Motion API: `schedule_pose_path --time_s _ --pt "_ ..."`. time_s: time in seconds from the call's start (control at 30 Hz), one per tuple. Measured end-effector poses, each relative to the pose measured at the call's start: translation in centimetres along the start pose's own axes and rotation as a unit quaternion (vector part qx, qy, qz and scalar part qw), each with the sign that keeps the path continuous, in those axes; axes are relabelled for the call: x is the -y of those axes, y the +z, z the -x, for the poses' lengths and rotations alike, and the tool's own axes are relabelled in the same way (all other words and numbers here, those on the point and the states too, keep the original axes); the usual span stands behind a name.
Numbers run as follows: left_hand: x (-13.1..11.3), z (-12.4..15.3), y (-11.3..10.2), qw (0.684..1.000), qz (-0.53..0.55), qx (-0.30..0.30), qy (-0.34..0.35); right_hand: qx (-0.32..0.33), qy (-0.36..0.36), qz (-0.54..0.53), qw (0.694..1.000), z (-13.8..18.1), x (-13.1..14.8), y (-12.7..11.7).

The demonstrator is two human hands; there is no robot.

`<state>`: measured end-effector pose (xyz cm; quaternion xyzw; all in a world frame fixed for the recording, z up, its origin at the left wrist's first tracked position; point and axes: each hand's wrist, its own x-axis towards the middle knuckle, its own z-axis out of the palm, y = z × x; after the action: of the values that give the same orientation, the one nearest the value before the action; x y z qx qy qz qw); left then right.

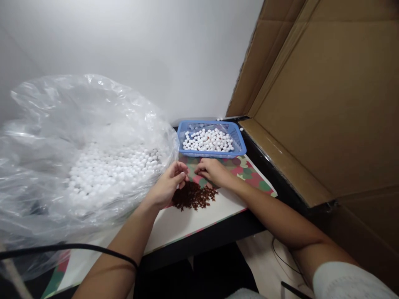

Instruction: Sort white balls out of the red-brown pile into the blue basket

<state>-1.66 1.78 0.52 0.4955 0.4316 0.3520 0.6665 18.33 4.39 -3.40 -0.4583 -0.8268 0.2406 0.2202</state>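
Note:
My left hand is closed in a pinch at the left edge of a pile of small dark reddish-brown pieces. Whatever its fingertips hold is too small to make out. Just across from it, my right hand has its fingers bent and pressed together above the far side of the pile; its fingertips hide anything between them. A small gap separates the two hands. Directly beyond them stands a blue plastic basket with many white balls in it, a few showing brown specks.
A large clear plastic bag full of white balls spreads over the left side. Camouflage-patterned sheeting covers the table. Cardboard walls the right side. A black cable crosses my left forearm. Stray balls lie behind the basket.

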Motion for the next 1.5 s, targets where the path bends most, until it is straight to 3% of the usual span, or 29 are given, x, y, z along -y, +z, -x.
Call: schedule_pose_path --time_s 0.1,0.3,0.4,0.6,0.73,0.8,0.87,0.97,1.03,1.17,1.37,1.5 --pt "0.1 -0.2 0.1 0.999 -0.006 -0.026 0.025 -0.011 -0.004 -0.009 1.0 0.1 0.3 -0.2" --pt "0.0 -0.7 0.3 0.996 0.027 -0.078 0.033 -0.075 0.019 -0.141 0.987 0.2 1.9 -1.1" --pt "-0.1 -0.7 0.4 0.994 0.047 -0.086 0.039 -0.081 -0.009 -0.108 0.991 0.1 1.4 -1.3" --pt "0.1 -0.6 0.4 0.995 0.044 -0.09 0.02 0.005 -0.053 -0.014 0.998 0.4 0.1 -1.6" --pt "0.3 -0.6 0.5 0.995 0.033 -0.094 0.016 0.024 -0.034 0.008 0.999 0.5 0.5 -1.6" --pt "0.4 -0.7 0.5 0.995 0.025 -0.097 0.021 0.002 -0.019 -0.032 0.999 0.4 1.1 -1.7" --pt "0.4 -0.7 0.6 0.995 0.03 -0.093 0.03 -0.027 0.006 -0.144 0.989 0.4 1.8 -1.8" --pt "0.4 -0.7 0.6 0.995 0.04 -0.083 0.042 -0.041 0.053 -0.338 0.939 0.3 2.6 -1.7" --pt "0.4 -0.7 0.5 0.995 0.038 -0.083 0.046 -0.038 0.063 -0.412 0.908 0.4 2.9 -1.4" --pt "0.7 -0.7 0.4 0.995 0.017 -0.084 0.043 -0.042 0.067 -0.456 0.887 0.3 2.9 -0.6" --pt "1.0 -0.6 0.4 0.994 -0.014 -0.089 0.064 -0.045 0.077 -0.441 0.893 0.4 3.0 -0.6" --pt "0.8 -0.5 0.4 0.988 -0.074 -0.11 0.085 -0.032 0.085 -0.463 0.881 0.4 3.3 -0.7"
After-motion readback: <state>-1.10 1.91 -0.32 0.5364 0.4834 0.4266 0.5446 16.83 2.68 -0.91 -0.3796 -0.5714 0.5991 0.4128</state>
